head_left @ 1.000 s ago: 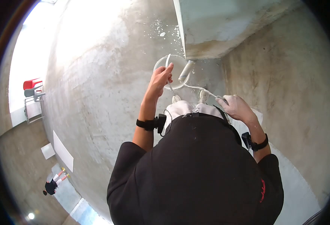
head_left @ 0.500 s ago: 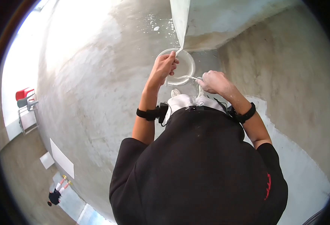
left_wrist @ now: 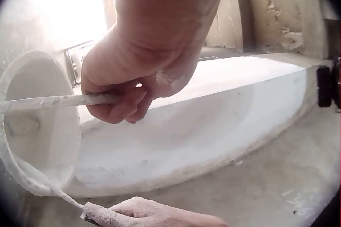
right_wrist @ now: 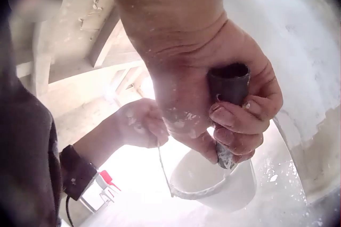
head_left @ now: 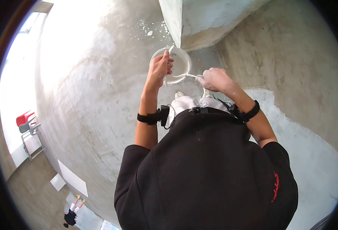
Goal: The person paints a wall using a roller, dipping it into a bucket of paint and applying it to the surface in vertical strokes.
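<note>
My left hand (head_left: 159,70) grips the strap-like handle (left_wrist: 64,101) of a white bucket (head_left: 184,57), which hangs tilted below it. In the left wrist view the bucket (left_wrist: 58,147) shows its pale, paint-coated inside. My right hand (head_left: 217,81) holds the dark grip (right_wrist: 230,86) of a roller, fingers wrapped round it, as the right wrist view shows. White paint coats the roller's metal rod (head_left: 192,76), which crosses the bucket's near rim. The roller head is inside or behind the bucket and cannot be made out. Pale residue marks my right hand (right_wrist: 234,115).
Paint splatters (head_left: 149,33) dot the grey surface beyond the bucket. A white-edged wall corner (head_left: 172,19) stands just past it. Red and grey chairs (head_left: 27,122) are at the left; white panels (head_left: 73,178) and another person (head_left: 71,215) are at the lower left.
My right hand has moved up and left toward the bucket, and the roller head has gone from view at the rim. My left hand still grips the handle, slightly farther left and higher.
</note>
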Motion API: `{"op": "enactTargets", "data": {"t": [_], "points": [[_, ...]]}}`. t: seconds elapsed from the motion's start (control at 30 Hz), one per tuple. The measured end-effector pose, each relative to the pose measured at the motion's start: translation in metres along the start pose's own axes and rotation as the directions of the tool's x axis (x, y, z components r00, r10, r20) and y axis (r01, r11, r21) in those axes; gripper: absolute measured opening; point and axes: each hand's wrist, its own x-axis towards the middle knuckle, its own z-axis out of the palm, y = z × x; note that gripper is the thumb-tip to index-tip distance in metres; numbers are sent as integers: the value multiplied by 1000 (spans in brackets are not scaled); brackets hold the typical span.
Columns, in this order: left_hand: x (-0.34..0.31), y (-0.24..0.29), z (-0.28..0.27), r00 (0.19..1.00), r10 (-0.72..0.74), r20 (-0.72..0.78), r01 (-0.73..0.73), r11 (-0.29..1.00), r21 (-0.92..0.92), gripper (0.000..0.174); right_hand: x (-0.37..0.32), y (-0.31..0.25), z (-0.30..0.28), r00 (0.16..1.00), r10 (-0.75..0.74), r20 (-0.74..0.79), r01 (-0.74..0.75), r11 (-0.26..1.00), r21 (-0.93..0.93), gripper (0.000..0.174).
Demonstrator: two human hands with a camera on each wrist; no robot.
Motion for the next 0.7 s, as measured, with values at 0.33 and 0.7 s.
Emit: {"op": "enactTargets", "data": {"t": [0.33, 0.7], "points": [[13, -7, -6, 1000, 9, -8, -10, 993, -122, 38, -51, 34, 16, 985, 111, -129, -74, 961, 267, 58], [21, -37, -25, 959, -20, -284, -32, 984, -177, 39, 31, 93, 74, 938, 224, -264, -42, 831, 554, 59]]}}
